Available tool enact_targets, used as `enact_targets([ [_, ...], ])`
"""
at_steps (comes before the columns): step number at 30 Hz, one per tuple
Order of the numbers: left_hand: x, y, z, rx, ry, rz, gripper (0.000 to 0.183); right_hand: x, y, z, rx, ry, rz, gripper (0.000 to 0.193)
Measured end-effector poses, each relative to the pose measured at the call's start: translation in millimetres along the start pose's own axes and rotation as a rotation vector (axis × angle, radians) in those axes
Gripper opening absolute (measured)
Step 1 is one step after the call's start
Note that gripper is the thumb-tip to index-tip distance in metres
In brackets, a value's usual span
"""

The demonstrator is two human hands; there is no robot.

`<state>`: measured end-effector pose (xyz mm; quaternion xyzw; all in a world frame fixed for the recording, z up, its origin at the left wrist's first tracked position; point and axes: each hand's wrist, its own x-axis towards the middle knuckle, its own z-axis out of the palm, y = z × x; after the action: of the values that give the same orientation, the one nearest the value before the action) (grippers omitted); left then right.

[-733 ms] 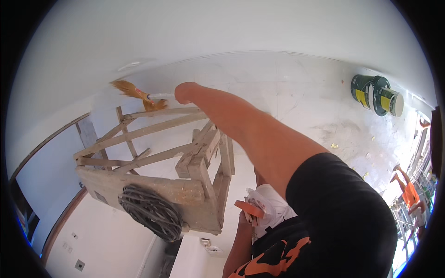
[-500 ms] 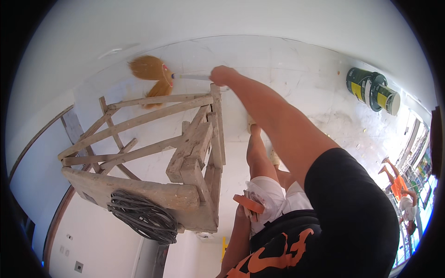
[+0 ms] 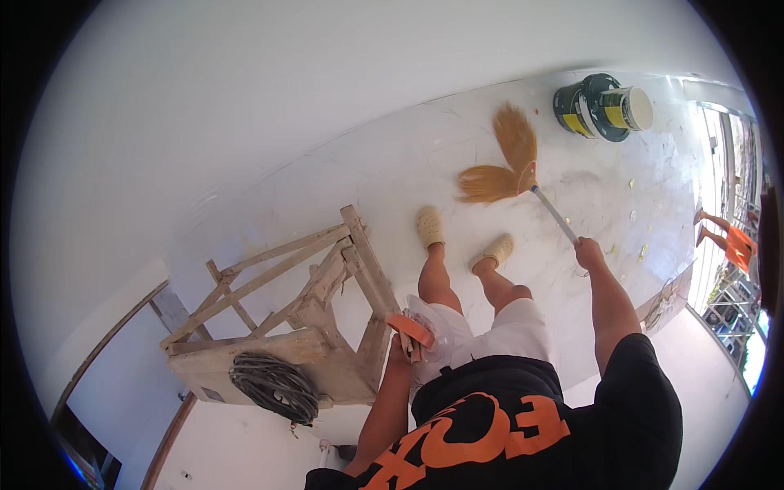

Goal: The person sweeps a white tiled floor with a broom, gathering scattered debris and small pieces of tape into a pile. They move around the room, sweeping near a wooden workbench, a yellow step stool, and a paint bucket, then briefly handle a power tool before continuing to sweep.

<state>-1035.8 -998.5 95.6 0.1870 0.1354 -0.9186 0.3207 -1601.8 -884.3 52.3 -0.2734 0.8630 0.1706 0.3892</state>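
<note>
A soft broom (image 3: 514,167) with tan bristles split into two fans lies with its head on the pale floor, to the right of my feet. Its light handle runs down to my right hand (image 3: 586,253), which is closed around the end. Low by my left thigh, my left hand (image 3: 398,351) grips an orange curved strip (image 3: 411,330) together with pale pieces. Clear plastic (image 3: 437,325) bulges beside the strip, against my shorts. The orange strip and plastic partly hide the fingers of this hand.
A rough wooden trestle (image 3: 298,278) stands close on my left, with a coil of dark cable (image 3: 273,388) hung on it. Dark green and white buckets (image 3: 600,108) sit beyond the broom. Debris bits (image 3: 643,251) dot the floor. Another person in orange shorts (image 3: 739,247) is at far right.
My right hand has swung the broom from beyond the trestle on the left across to the right, near the buckets. My left hand still holds the orange strip.
</note>
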Motion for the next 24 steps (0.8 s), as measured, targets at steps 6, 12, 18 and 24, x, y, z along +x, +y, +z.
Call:
enact_targets([
  [6, 19.5, 9.6, 58.6, 0.214, -0.064, -0.217, 0.066, -145.1, 89.0, 6.5, 0.335, 0.167, 0.123, 0.041],
  [12, 18.9, -26.1, 88.6, 0.684, 0.258, -0.230, 0.060, -245.4, 93.4, 2.1, 1.076, -0.347, 0.115, 0.043],
  [18, 14.5, -71.1, 101.7, 0.663, 0.259, -0.254, 0.061, -115.5, 44.6, 19.2, 0.868, -0.091, -0.388, 0.049],
  [24, -5.4, -102.3, 133.0, 0.660, 0.014, -0.276, 0.047, 84.2, 27.7, 7.2, 1.042, -0.350, -0.287, 0.023],
])
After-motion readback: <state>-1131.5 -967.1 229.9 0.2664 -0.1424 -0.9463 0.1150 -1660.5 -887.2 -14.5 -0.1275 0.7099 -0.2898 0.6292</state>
